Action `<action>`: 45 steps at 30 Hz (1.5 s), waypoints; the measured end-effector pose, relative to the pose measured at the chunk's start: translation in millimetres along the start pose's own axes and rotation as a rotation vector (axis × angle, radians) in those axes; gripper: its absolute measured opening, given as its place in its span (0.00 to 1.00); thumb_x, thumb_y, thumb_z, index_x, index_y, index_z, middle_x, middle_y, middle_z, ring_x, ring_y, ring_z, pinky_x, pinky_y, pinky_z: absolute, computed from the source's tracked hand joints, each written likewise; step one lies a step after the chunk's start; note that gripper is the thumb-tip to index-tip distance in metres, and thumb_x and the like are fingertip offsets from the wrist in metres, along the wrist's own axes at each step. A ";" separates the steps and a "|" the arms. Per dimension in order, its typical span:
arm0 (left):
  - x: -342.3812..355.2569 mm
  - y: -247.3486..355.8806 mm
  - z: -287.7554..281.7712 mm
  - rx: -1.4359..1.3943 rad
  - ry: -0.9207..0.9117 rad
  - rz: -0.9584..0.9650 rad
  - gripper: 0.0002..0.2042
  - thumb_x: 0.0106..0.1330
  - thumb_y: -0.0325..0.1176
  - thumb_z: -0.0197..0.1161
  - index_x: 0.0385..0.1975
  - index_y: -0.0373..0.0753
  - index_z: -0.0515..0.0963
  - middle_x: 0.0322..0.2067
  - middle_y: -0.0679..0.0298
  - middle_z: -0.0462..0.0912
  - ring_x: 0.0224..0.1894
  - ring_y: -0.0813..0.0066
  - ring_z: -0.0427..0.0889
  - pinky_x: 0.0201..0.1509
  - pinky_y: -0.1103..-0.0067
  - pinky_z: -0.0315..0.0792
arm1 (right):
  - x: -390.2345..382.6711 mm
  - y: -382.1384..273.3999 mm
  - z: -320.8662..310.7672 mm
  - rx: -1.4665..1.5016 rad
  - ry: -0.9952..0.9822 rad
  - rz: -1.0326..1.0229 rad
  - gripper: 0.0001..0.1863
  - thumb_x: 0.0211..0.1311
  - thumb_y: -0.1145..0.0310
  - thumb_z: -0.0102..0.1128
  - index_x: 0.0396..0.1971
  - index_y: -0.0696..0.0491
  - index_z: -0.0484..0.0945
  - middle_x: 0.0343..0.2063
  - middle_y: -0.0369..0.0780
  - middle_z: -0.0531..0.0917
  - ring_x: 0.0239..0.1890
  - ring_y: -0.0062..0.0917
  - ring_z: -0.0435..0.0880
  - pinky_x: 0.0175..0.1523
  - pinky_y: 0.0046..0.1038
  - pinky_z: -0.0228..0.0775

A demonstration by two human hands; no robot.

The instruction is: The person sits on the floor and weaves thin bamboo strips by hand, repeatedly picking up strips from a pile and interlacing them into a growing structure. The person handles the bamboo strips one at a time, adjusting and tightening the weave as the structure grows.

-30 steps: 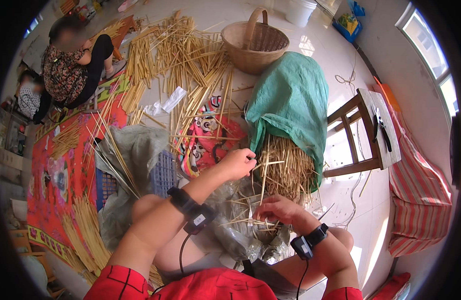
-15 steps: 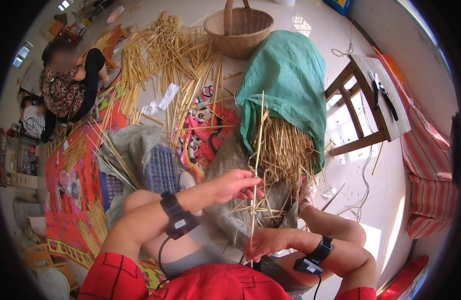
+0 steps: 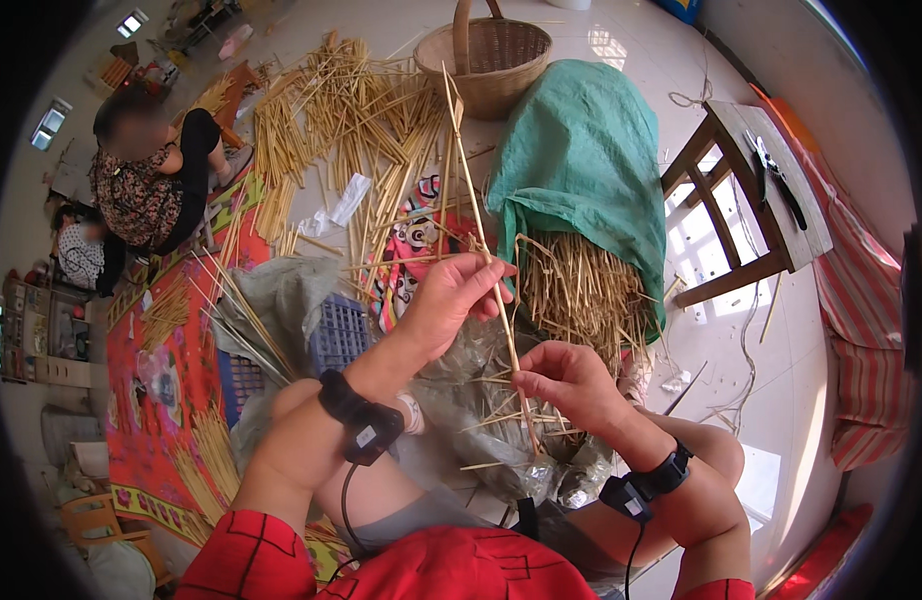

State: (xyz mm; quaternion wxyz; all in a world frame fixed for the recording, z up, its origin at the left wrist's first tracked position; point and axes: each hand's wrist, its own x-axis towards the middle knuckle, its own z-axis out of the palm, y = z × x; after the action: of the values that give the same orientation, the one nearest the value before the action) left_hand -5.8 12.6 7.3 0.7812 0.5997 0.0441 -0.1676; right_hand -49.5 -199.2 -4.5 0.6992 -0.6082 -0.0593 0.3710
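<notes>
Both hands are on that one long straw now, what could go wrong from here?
The straw is thin and held by the left hand and right hand close together, so it might snap or bend. Its long free tip could snag the straw bundle under the green cloth.

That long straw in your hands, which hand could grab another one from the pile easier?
Probably the right hand: it sits nearest the straw bundle, while the left hand pinches the long straw higher up.

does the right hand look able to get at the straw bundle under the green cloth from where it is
Probably yes: the straw bundle lies just beyond the right hand with nothing between them, though that hand is pinching a long straw with the left hand.
</notes>
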 end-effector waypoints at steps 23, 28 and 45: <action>3.4 -2.8 8.1 -0.021 0.116 0.028 0.08 0.66 0.35 0.61 0.30 0.39 0.75 0.23 0.71 0.78 0.21 0.90 0.72 0.25 0.90 0.66 | 23.6 -10.9 5.7 0.022 0.024 0.021 0.09 0.65 0.67 0.58 0.31 0.57 0.79 0.25 0.32 0.81 0.27 0.12 0.77 0.30 0.16 0.66; 4.0 -1.6 8.0 -0.059 0.105 0.046 0.07 0.67 0.35 0.60 0.31 0.38 0.76 0.23 0.71 0.78 0.21 0.89 0.72 0.25 0.90 0.66 | 22.6 -7.0 4.8 0.158 -0.002 0.046 0.09 0.67 0.65 0.55 0.32 0.55 0.79 0.25 0.31 0.81 0.27 0.11 0.75 0.31 0.14 0.64; 5.9 -3.8 7.5 0.018 0.227 0.123 0.09 0.65 0.36 0.63 0.27 0.39 0.74 0.19 0.72 0.76 0.19 0.89 0.72 0.23 0.89 0.64 | 19.3 -3.2 13.5 -0.359 0.179 -0.100 0.08 0.54 0.72 0.59 0.30 0.61 0.81 0.19 0.38 0.82 0.22 0.15 0.77 0.30 0.21 0.71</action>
State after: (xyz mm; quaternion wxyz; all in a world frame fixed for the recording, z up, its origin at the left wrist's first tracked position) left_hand -2.5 3.4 4.2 0.7745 0.6235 0.0939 -0.0510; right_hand -41.5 -176.8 -5.4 0.5997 -0.7499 -0.0922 0.2636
